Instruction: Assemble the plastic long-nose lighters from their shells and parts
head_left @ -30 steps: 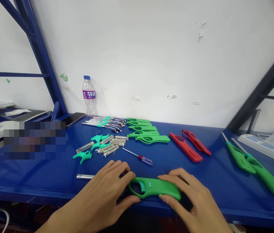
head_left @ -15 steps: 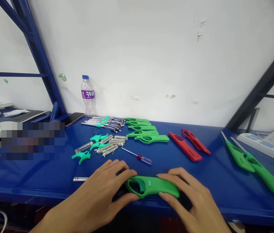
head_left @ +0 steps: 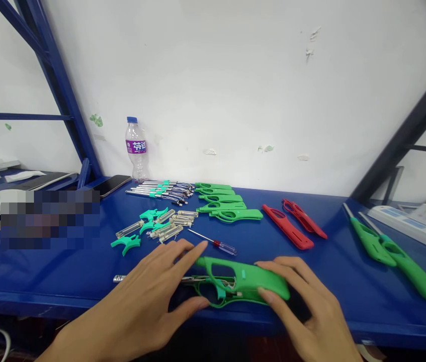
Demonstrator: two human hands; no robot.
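Near the front edge of the bench lies a green lighter shell half (head_left: 231, 301) with wires, a teal trigger (head_left: 220, 290) and a metal tube (head_left: 117, 278) in it. Above it, tilted and offset away from me, is the other green shell half (head_left: 263, 279), pinched at its handle end between the thumb and fingers of my right hand (head_left: 303, 296). My left hand (head_left: 152, 294) reaches over the tube, index finger and thumb spread apart. Its thumb tip is beside the lower half's front end; the other fingers hide part of the tube.
Behind my hands lie a screwdriver (head_left: 226, 247), clear fuel tanks (head_left: 167, 232), teal triggers (head_left: 126, 243), metal tubes with wires (head_left: 160, 191) and green shells (head_left: 235, 215). Red shells (head_left: 288, 229) and green lighters (head_left: 405, 266) lie right. A bottle (head_left: 136, 151) stands by the wall.
The upper shell half has come away from the lower one and shifted back and right, exposing the wires. My left index finger and thumb have spread off the shell.
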